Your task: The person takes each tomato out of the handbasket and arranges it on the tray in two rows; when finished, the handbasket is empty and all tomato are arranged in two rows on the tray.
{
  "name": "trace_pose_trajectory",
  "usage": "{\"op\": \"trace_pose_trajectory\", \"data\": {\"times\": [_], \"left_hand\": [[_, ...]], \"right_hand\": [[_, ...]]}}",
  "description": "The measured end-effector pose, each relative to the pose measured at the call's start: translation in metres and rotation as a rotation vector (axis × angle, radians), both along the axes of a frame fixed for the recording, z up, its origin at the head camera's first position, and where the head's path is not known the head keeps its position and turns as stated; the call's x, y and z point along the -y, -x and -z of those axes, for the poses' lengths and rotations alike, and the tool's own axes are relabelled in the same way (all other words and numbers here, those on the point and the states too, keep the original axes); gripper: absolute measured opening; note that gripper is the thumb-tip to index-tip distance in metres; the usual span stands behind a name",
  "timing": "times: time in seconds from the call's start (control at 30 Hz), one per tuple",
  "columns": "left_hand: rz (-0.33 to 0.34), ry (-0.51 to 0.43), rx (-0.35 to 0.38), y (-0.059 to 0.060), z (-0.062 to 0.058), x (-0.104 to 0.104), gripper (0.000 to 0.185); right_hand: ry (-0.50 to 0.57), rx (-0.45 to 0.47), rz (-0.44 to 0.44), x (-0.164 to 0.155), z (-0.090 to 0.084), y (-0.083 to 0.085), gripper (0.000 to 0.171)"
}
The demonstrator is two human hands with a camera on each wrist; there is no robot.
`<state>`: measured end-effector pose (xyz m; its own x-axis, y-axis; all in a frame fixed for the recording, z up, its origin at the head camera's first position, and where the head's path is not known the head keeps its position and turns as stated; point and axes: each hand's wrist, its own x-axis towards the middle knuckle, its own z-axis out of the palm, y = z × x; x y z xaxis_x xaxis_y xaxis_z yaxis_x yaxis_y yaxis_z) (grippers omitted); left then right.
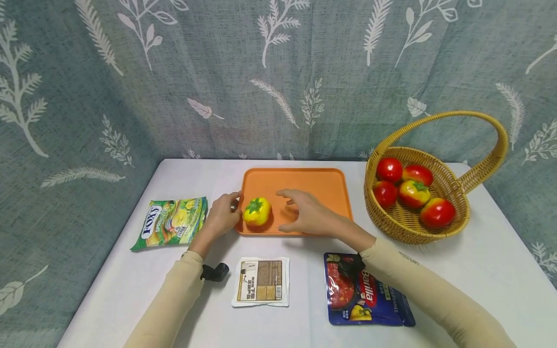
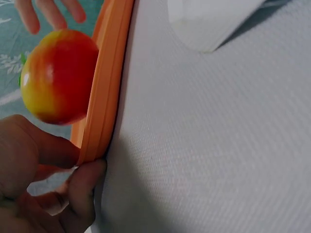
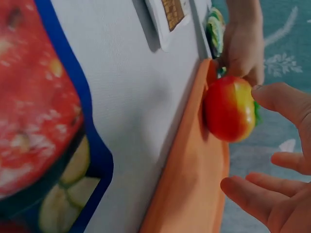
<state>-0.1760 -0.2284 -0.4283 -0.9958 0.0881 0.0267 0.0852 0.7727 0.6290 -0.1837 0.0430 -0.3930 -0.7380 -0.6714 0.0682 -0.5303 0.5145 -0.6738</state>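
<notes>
1. Head view: a yellow and red plastic tomato with a green stalk [image 1: 257, 211] sits at the near left corner of a flat orange plastic tray [image 1: 313, 186] on the white-clothed worktop [image 1: 487, 270]. The left hand [image 1: 223, 215] holds the tray's left edge, its fingertips hidden behind the rim. The right hand [image 1: 304, 212] hovers over the tray just right of the tomato with fingers spread and relaxed, holding nothing; whether a fingertip touches the fruit cannot be told here. A woven wicker basket with a hoop handle [image 1: 478, 164] stands to the right holding five more tomatoes, some partly hiding each other. A green snack bag [image 1: 171, 222], a white flat packet with a brown label [image 1: 261, 281] and a blue sauce pouch [image 1: 370, 295], partly covered by the right forearm, lie near.

2. Left wrist view: thumb and fingers [image 2: 82, 189] pinch the tray rim [image 2: 104, 97], the hand cut off by the frame's corner. The tomato [image 2: 58, 75] shows just beyond the rim, blurred; other fingertips appear at the top, cut off.

3. Right wrist view: open fingers [image 3: 272, 194] lie apart, the thumb tip [image 3: 279, 99] just beside the tomato [image 3: 228, 108]; contact is unclear. The pouch [image 3: 39, 126] fills the left, cropped and out of focus.
</notes>
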Motion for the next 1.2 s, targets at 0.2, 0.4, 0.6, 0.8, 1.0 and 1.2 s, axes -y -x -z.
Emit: {"op": "trace_pose_trajectory", "data": {"times": [0.2,0.4,0.6,0.8,1.0,1.2], "left_hand": [[0.026,-0.029,-0.009,0.002,0.000,-0.001,0.056],[0.023,-0.054,0.003,0.000,-0.004,0.001,0.056],[0.024,-0.053,0.048,0.000,-0.006,0.004,0.057],[0.037,-0.056,0.098,0.002,-0.006,0.002,0.058],[0.056,-0.055,0.124,0.001,-0.007,0.003,0.061],[0.066,-0.091,0.133,0.000,-0.009,0.005,0.061]], "right_hand": [[0.033,-0.019,0.009,-0.025,-0.013,-0.016,0.082],[0.047,-0.085,0.032,-0.052,-0.030,-0.037,0.078],[0.073,-0.176,0.047,-0.084,-0.044,-0.055,0.072],[0.073,-0.215,0.111,-0.122,-0.052,-0.067,0.068],[0.024,-0.269,0.199,-0.157,-0.059,-0.076,0.059],[-0.005,-0.429,0.268,-0.196,-0.071,-0.074,0.056]]}}
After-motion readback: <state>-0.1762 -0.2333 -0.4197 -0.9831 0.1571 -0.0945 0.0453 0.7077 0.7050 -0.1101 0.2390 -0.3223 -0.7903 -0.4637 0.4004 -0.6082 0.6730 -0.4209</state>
